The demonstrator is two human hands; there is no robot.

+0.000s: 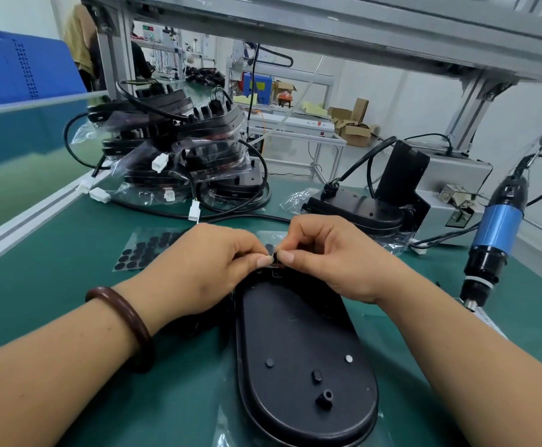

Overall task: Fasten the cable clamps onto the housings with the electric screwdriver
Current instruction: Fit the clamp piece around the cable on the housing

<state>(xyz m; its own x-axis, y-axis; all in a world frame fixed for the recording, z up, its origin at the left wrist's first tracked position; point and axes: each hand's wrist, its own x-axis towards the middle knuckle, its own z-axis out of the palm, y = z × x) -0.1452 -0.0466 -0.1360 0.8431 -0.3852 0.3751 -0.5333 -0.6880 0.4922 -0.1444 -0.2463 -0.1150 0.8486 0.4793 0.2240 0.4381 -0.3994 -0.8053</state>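
A black oval housing (301, 356) lies flat on the green mat in front of me, its inner side up with small posts near the close end. Both hands meet at its far end. My left hand (205, 266) and my right hand (330, 256) pinch a small black cable clamp (275, 255) between thumbs and fingertips, right above the housing's far rim. The clamp is mostly hidden by my fingers. The blue and black electric screwdriver (495, 233) hangs from a hook at the right, tip down, untouched.
A pile of bagged black housings with cables and white connectors (179, 150) stands at the back left. Another housing (356, 208) lies behind my hands, beside a grey metal box (450, 195). A sheet of black round pads (147, 250) lies left of my hands.
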